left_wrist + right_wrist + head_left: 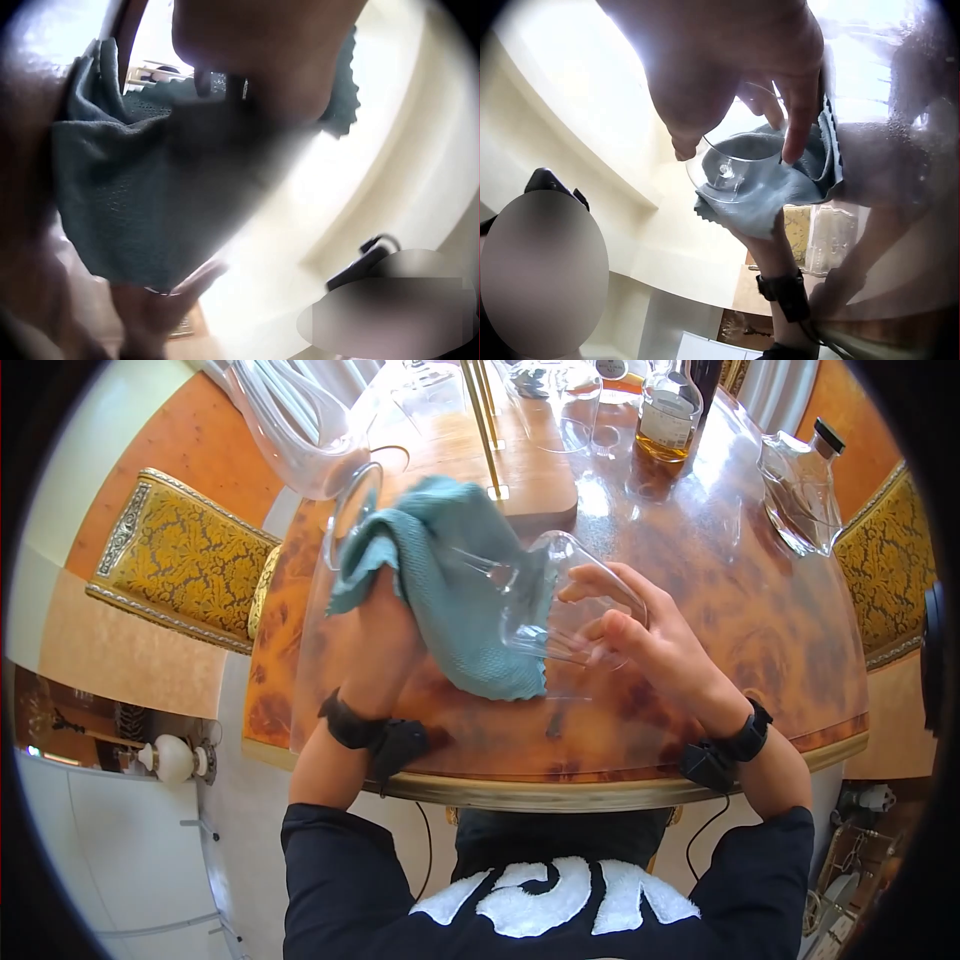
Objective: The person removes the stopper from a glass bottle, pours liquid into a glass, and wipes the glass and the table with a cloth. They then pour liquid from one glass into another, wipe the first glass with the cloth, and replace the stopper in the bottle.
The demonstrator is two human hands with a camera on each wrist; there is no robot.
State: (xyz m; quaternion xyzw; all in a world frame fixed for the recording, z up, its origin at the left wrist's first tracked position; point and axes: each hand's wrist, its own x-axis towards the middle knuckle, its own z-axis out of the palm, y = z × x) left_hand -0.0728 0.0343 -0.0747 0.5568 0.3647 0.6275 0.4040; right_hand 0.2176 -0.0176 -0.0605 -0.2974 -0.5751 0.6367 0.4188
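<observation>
A clear stemmed wine glass (570, 605) lies tilted in the air above the table, its bowl toward my right hand (650, 625). The right thumb and fingers grip the bowl at its rim, one on each side in the right wrist view. My left hand (385, 625) holds a teal cloth (460, 590) that drapes over the stem end of the glass. The cloth hides most of the left fingers and the foot of the glass. In the right wrist view the cloth (757, 202) shows behind and through the bowl (735, 176).
The glossy brown table (700, 690) has a wooden board (545, 505) with gold rods (480, 420) at the back. A large glass vessel (300, 435) stands back left. An amber-filled bottle (668, 420) and a clear decanter (805, 490) stand back right. Patterned chairs flank the table.
</observation>
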